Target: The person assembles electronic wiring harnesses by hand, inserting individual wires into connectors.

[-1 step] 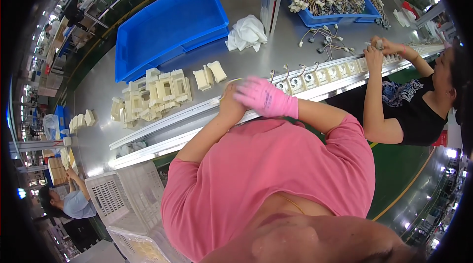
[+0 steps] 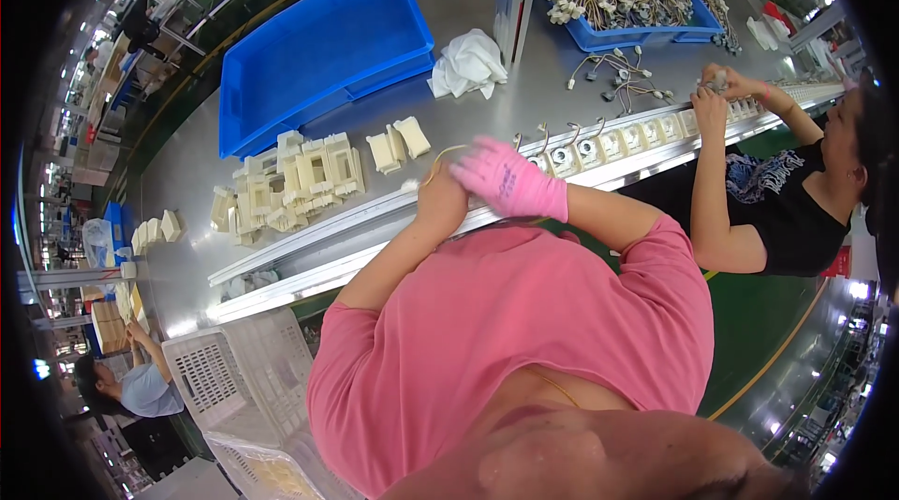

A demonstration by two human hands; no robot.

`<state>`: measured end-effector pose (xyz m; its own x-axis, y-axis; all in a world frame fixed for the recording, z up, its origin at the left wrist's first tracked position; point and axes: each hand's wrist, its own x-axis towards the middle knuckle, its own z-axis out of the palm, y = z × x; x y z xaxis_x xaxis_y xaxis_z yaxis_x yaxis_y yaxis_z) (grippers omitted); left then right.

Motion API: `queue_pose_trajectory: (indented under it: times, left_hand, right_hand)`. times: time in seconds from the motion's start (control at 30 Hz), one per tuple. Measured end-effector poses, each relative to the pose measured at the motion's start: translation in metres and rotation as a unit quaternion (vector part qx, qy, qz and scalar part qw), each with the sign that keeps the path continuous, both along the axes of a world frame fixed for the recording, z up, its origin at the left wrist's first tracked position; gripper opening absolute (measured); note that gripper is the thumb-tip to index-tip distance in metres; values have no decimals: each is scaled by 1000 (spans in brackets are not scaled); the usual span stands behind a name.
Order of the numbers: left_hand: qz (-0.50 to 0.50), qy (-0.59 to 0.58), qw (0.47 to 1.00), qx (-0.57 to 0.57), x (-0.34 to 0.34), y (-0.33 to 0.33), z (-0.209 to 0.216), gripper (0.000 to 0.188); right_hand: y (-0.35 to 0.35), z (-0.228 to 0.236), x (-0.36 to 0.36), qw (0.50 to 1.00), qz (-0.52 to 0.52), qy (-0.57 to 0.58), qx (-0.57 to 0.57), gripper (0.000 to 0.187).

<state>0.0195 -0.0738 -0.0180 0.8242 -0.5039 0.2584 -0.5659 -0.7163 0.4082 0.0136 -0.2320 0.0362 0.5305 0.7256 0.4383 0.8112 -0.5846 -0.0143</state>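
Observation:
My bare left hand (image 2: 442,198) is closed over the metal rail, its fingers partly hidden. A thin pale wire (image 2: 453,149) arches from it toward my right hand, and a small white connector (image 2: 410,185) shows beside its knuckles. My right hand (image 2: 506,180), in a pink glove, lies against the left one; its fingertips are blurred, so their grip cannot be made out. Just right of the glove, a row of cream square housings (image 2: 590,152) with round grey parts sits along the rail (image 2: 318,225). Several wires stand up from that row.
Cream plastic frames (image 2: 290,180) lie piled left of my hands. Behind them stands a blue tray (image 2: 328,51), beside a crumpled white cloth (image 2: 468,64). A blue bin (image 2: 646,35) heaped with wired connectors is at the far right. A co-worker's hands (image 2: 721,93) work farther along the rail.
The gloved right hand has shifted slightly up and away from the left hand. More of the wire's arch and the white connector now shows. My left hand stays nearly in place.

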Motion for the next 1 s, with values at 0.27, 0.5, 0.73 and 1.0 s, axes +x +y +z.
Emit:
queue_pose_trajectory:
  times: [0.27,0.5,0.73,1.0]
  left_hand:
    - [-18,-67,996,56,-5,-3,13,9]
    - [-27,-105,990,95,-7,-5,15,8]
    - [-25,-98,992,77,-8,-7,14,9]
    - [-17,-65,996,-56,-1,0,-7,8]
  right_hand:
    - [-3,12,9,950,-71,202,-226,21]
    - [-9,20,37,911,-143,167,-348,38]
    - [9,20,10,937,-113,198,-265,37]
    - [-5,-7,16,938,-61,321,-115,24]
